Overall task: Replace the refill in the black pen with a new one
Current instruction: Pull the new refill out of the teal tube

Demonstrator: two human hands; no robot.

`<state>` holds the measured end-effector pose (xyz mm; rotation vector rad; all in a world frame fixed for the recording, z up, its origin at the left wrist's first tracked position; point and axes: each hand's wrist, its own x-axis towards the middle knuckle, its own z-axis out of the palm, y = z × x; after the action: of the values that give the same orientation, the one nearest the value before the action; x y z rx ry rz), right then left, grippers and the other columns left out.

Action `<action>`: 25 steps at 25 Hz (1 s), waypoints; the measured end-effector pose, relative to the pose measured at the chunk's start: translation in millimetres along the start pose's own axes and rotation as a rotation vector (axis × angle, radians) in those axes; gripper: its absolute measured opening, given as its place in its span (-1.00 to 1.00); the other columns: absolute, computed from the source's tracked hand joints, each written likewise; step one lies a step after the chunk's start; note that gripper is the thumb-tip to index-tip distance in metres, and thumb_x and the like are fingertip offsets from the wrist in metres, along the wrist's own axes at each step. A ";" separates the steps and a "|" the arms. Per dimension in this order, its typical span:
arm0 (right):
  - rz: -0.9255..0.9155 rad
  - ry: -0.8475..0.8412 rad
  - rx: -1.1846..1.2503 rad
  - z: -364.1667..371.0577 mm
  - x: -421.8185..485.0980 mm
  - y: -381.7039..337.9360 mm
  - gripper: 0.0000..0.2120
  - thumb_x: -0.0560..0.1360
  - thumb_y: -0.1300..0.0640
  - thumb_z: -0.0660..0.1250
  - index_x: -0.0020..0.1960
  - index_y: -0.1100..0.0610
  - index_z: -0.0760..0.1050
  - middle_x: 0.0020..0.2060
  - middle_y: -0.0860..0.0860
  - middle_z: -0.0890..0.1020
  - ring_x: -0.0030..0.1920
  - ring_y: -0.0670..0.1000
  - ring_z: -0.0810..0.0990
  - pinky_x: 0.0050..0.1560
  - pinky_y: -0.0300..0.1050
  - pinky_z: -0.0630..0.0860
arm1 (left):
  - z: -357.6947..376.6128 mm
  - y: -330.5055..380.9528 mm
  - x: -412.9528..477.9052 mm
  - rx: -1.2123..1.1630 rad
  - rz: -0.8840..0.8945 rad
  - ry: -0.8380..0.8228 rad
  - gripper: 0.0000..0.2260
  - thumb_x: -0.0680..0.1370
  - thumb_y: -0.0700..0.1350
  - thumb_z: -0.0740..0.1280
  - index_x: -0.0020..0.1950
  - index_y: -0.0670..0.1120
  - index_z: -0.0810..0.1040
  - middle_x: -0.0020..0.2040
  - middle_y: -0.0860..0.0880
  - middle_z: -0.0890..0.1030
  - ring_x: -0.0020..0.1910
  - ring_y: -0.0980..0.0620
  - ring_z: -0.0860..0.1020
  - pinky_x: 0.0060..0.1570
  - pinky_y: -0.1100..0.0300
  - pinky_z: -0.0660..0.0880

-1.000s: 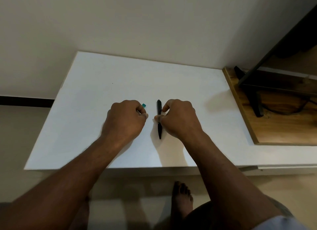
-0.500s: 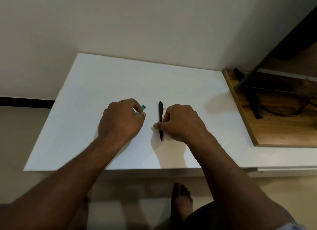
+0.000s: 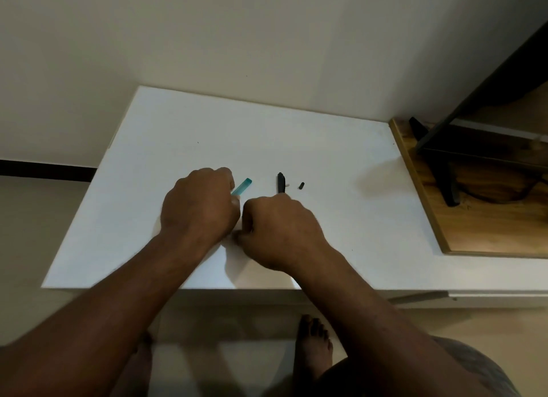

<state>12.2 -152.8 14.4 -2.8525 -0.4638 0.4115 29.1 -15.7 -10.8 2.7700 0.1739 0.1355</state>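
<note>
While fisted, black pen (image 3: 280, 183) beyond right hand (image 3: 278, 230)

Both forearms bare, no sleeves; hands (image 3: 201, 207) w/o rings or watch; feet (image 3: 314, 342) bare; faint tattoo-like mark, lower right.

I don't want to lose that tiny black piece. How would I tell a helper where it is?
On the white table, look just beyond the right hand. A black pen sticks out past its knuckles, and the small black piece lies alone to the pen's right. It is a short stub, far shorter than the pen, and nothing touches it.
</note>
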 end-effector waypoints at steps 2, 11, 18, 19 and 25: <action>-0.040 -0.053 -0.025 3.3 0.0 -2.2 -0.75 0.58 -0.17 0.42 -0.03 0.01 0.53 -0.19 -0.02 0.56 -0.14 0.05 0.59 -0.09 -0.03 0.58 | -2.5 -2.3 0.2 0.023 -0.013 -0.015 -0.86 0.51 -0.05 0.40 0.04 -0.03 0.66 -0.10 -0.05 0.69 -0.17 -0.11 0.61 -0.23 0.07 0.51; 0.140 0.219 0.384 -22.4 15.3 21.9 -0.88 0.58 -0.05 0.48 -0.01 0.00 0.66 -0.11 -0.04 0.73 -0.09 -0.01 0.71 0.00 0.02 0.68 | -15.1 -10.9 -3.8 -0.046 0.063 -0.070 -0.85 0.48 0.07 0.43 -0.18 0.01 0.67 -0.31 0.04 0.64 -0.32 0.00 0.59 -0.27 0.13 0.57; 0.243 0.271 1.125 -37.4 16.5 25.8 -0.95 0.61 0.08 0.45 0.03 0.05 0.67 -0.13 -0.02 0.78 -0.28 -0.07 0.74 -0.23 -0.12 0.60 | -24.7 -9.8 -2.2 -0.570 0.150 -0.003 -0.89 0.52 -0.02 0.49 -0.16 0.19 0.65 -0.27 0.30 0.62 -0.14 0.41 0.59 -0.28 0.38 0.45; 0.237 0.256 1.152 -38.5 15.7 26.1 -0.93 0.62 0.09 0.44 0.02 0.07 0.68 -0.13 -0.02 0.78 -0.28 -0.07 0.74 -0.22 -0.14 0.59 | -23.8 -9.6 -2.1 -0.579 0.161 -0.007 -0.90 0.53 -0.02 0.48 -0.14 0.18 0.65 -0.26 0.31 0.61 -0.15 0.39 0.60 -0.26 0.38 0.45; 0.232 0.248 1.197 -35.5 14.5 23.4 -0.91 0.65 0.12 0.41 0.01 0.09 0.68 -0.11 0.01 0.77 -0.27 -0.08 0.73 -0.26 -0.22 0.59 | -17.5 -8.6 -2.7 -0.602 0.156 -0.039 -0.92 0.55 0.14 0.43 -0.05 0.17 0.66 -0.22 0.30 0.62 -0.20 0.24 0.62 -0.24 0.35 0.46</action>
<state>42.8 -175.6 38.1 -1.7362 0.1567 0.2316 23.5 -2.0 2.2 2.1800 -0.0838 0.1455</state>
